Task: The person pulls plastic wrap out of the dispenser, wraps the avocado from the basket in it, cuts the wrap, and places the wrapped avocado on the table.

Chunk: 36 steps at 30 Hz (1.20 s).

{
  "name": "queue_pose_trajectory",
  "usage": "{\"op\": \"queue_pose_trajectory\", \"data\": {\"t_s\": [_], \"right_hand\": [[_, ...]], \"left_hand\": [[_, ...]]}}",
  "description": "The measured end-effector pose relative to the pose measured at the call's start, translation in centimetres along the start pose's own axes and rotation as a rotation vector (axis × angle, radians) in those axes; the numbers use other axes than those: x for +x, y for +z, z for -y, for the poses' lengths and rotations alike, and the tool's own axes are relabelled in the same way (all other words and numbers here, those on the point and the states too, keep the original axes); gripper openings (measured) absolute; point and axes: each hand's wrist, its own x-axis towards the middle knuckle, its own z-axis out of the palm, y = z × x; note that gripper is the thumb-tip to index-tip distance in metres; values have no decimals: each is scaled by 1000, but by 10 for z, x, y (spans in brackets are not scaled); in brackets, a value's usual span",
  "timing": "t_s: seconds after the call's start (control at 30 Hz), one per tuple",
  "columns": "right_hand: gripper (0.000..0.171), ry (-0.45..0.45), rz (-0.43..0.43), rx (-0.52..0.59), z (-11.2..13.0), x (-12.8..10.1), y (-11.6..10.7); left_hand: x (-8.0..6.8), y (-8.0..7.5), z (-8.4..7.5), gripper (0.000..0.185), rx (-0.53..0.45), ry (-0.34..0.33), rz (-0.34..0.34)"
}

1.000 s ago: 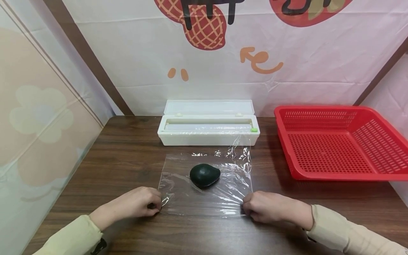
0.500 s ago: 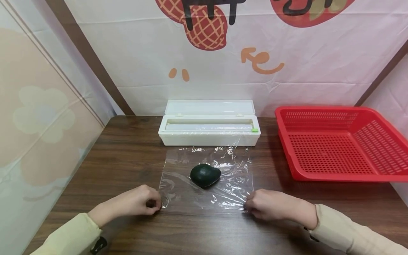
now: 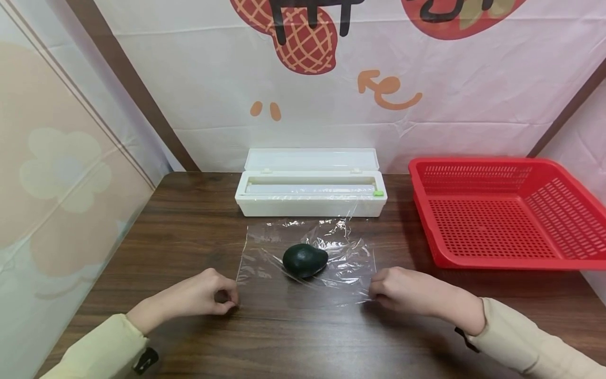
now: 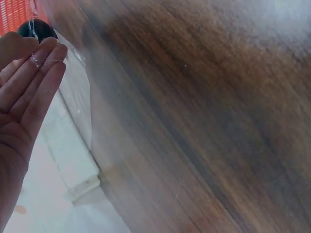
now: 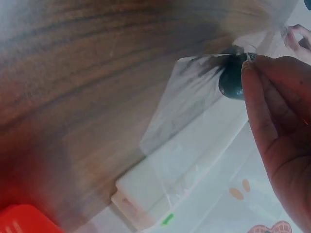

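A dark green avocado rests on a clear sheet of plastic wrap spread over the brown table. The sheet runs back to a white wrap dispenser whose lid stands up. My left hand pinches the near left corner of the wrap between thumb and fingertips. At the near right corner my right hand pinches the wrap too. In the right wrist view the film stretches from the right fingertips, with the avocado behind it.
A red plastic basket with a grid bottom stands at the right of the table. A small green slider sits at the dispenser's right end. Printed cloth walls rise behind and to the left.
Both hands have moved slightly away from me, drawing the near edge of the wrap up and toward the avocado. The avocado and the dispenser have stayed in place.
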Motion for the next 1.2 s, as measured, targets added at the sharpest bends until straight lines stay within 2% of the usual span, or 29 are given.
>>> {"op": "queue_pose_trajectory", "data": {"t_s": [0.17,0.5,0.93,1.2], "right_hand": [[17,-7,-37,-49,-2,0,-5],[16,23,-70,-15,-6,-3,-11],[20,11,-127,-33,-15,-3,-19],[18,33,-161,-12,-21,-1,-20]], "left_hand": [[0,-4,-2,21,-12,30,-27],[4,-11,-2,25,35,117,-83],[7,-24,0,33,129,212,-225],[7,-28,3,33,134,216,-316]]}}
